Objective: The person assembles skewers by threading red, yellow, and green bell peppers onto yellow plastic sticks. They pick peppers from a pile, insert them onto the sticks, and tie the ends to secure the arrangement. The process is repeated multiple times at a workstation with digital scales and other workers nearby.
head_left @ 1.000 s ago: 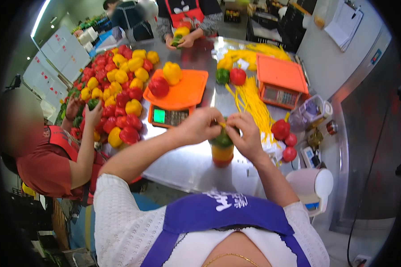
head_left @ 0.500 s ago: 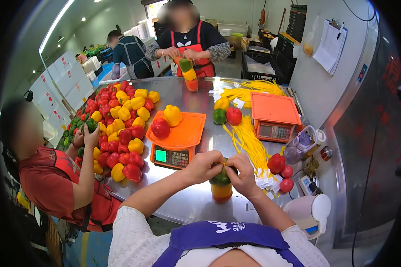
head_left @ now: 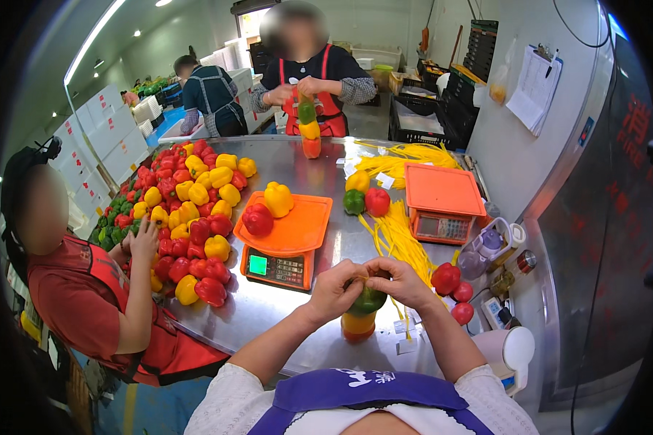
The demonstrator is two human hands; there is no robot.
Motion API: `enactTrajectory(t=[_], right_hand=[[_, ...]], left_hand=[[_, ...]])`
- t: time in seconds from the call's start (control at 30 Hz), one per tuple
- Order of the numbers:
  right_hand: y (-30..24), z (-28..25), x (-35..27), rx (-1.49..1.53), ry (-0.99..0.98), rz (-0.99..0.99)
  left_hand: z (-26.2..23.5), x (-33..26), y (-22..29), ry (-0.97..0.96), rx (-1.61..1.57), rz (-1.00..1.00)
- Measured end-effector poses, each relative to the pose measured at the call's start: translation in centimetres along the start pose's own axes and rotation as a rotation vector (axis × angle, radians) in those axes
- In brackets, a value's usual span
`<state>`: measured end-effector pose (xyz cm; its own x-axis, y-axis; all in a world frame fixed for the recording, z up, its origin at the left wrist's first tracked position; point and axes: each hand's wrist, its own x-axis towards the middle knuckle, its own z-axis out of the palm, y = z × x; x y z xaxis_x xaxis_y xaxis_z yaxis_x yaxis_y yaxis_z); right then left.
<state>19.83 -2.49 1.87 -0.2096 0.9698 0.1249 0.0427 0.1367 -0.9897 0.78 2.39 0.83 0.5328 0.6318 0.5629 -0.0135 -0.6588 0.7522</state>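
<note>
Green pepper (head_left: pixel 370 299) in both hands' grip

Top of the pepper stack (head_left: pixel 363 313) is hidden under the left hand (head_left: pixel 337 286) & right hand (head_left: pixel 399 279), so what the fingertips pinch can't be told. Behind the stack, scale (head_left: pixel 277 250) display is too small to read. Own forearms run out at the bottom edge.
</note>
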Motion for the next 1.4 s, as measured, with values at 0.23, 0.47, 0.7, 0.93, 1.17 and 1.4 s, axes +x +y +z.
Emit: enactTrajectory(t=[0.23,0.47,0.7,0.93,1.17,1.4], right_hand=[[0.1,-0.3,0.3,0.095,-0.074,0.054],[0.4,-0.8,0.5,0.152,-0.092,0.06],[1.1,-0.8,0.3,0.195,-0.062,0.028],[1.2,0.6,0.1,0.006,0.097,-0.007],[2.1,1.6,0.4,-0.162,0.322,-0.137],[2.1,2.7,0.2,0.099,0.365,-0.075]], left_hand=[[0.1,-0.4,0.4,0.013,0.065,-0.002],[0.0,-0.4,0.9,0.017,0.089,0.039],[0.1,-0.4,0.8,0.016,0.071,0.043],[0.2,-0.6,0.3,-0.003,0.005,-0.016],[0.3,-0.6,0.9,-0.046,0.064,0.066],[1.1,-1.0,1.5,0.125,0.173,-0.035]])
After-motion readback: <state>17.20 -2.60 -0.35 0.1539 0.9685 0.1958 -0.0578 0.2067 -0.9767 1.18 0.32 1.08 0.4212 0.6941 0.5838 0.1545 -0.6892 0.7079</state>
